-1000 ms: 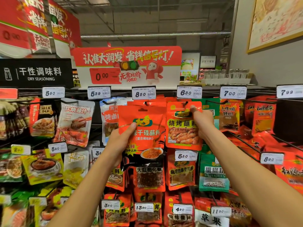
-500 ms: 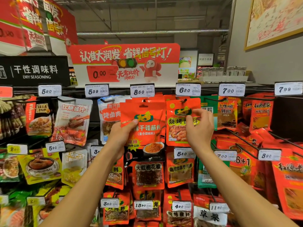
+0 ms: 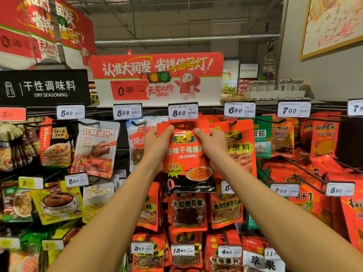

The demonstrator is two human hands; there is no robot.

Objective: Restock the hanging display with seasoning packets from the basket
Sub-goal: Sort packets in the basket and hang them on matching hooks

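Partly hidden packet [image 3: 188, 154] — basket unseen.

Bright, even store light | soft shadows | wide-angle edge bending | slight blur

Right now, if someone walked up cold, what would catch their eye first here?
Dead centre, both hands, left and right, pinch the top of an orange-red packet held up under the 8.50 tag. Above it stands a red banner with a traffic light and a mascot. All around hang dense rows of seasoning packs.
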